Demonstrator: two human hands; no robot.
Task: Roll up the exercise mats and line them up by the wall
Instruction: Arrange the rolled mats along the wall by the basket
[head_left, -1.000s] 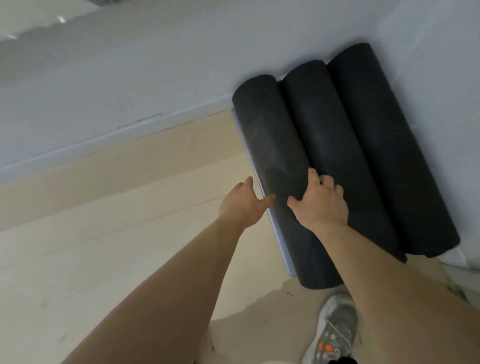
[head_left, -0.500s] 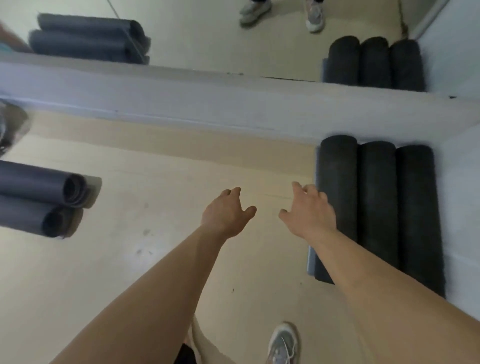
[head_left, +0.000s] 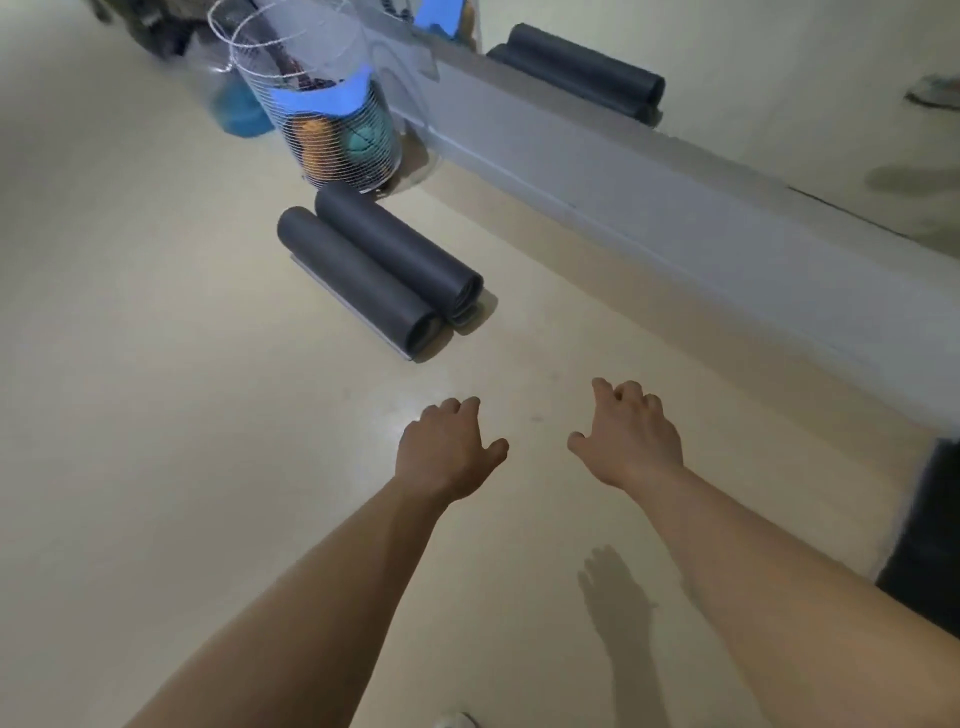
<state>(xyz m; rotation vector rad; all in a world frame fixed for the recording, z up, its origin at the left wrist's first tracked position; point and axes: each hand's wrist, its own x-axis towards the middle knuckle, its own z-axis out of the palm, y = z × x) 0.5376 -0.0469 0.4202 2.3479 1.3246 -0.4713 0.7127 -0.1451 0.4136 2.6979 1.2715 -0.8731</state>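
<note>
Two rolled mats (head_left: 379, 275) lay side by side, touching, on the floor (head_left: 156, 374) just beside the basket (head_left: 332, 130), their open ends pointing away from it. Farther from the basket, well apart from the mats, the left hand (head_left: 447, 449) and right hand (head_left: 631, 439) hung above the floor, fingers loosely curled, holding nothing. The wall (head_left: 623, 176) ran behind the basket.

Floor (head_left: 208, 441) under the fingers (head_left: 631, 397) looked like smooth pale vinyl, slight sheen, with a glare patch right by the left hand (head_left: 447, 452). The two rolled mats (head_left: 374, 270) out past the fingers were matt dark grey foam, zero shine. Basket (head_left: 332, 135) beyond those was thin white wire mesh.
</note>
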